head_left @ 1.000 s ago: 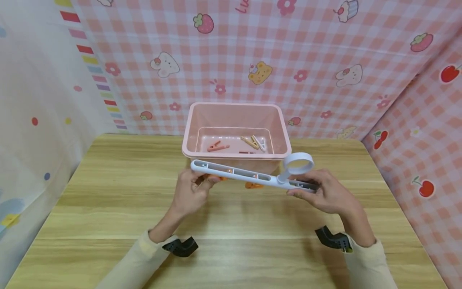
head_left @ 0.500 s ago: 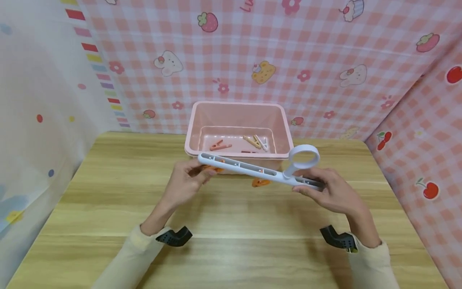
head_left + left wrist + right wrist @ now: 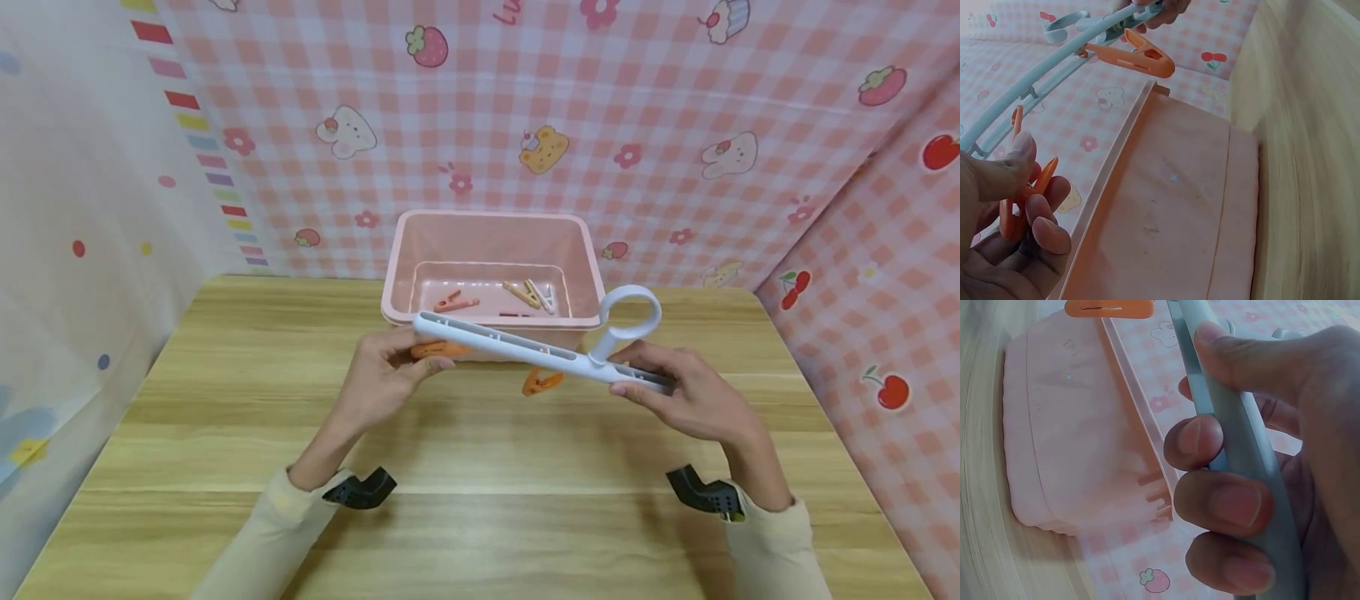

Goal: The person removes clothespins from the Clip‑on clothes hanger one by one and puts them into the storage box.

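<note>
In the head view, a pale blue bar hanger [image 3: 502, 340] with a round ring is held above the table, its left end higher. My right hand [image 3: 686, 392] grips its right end; in the right wrist view the fingers [image 3: 1222, 503] curl round the bar. Under the left end, my left hand [image 3: 378, 375] holds an orange clothespin [image 3: 1014, 226] between thumb and fingers. This clothespin reaches up to the bar, seemingly hooked on. A second orange clothespin [image 3: 542, 382] hangs from the bar farther right, untouched.
A pink plastic bin [image 3: 491, 225] stands behind the hanger, against the checked cloth backdrop [image 3: 480, 108]. Inside lie a coral clothespin [image 3: 454, 302], a tan one [image 3: 521, 293], a white one [image 3: 545, 297] and a dark red piece partly hidden by the rim. Wooden tabletop [image 3: 480, 500] spreads below.
The hanger has risen slightly and turned, so its ring stands more upright. Its left end has tipped up. My left hand has shifted slightly left and up, and its clothespin shows more.
</note>
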`<action>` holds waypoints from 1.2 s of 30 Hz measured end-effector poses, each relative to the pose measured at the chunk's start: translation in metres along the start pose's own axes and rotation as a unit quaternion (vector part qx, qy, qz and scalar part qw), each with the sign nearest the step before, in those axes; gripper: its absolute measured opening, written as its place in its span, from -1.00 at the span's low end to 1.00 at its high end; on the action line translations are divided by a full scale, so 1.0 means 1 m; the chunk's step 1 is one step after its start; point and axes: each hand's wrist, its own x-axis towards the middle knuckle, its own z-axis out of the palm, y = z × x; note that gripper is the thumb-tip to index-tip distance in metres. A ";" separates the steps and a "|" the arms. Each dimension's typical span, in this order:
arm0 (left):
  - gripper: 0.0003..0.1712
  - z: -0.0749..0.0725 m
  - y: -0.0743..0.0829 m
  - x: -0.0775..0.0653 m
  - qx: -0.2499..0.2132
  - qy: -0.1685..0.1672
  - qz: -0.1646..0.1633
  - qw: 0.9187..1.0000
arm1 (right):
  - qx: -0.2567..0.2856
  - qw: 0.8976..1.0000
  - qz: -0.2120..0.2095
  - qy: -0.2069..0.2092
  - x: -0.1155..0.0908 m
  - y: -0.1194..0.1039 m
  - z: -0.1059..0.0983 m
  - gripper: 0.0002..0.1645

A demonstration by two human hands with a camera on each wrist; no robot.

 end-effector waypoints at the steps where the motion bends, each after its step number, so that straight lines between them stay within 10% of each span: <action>1: -0.71 0.000 0.000 0.000 0.004 -0.001 -0.001 1.000 | 0.000 1.000 0.001 0.000 0.000 0.000 0.000 -0.62; 36: -0.65 -0.030 0.008 0.033 0.101 0.029 -0.046 0.993 | 0.023 1.000 -0.010 -0.013 -0.002 -0.001 -0.003 -0.61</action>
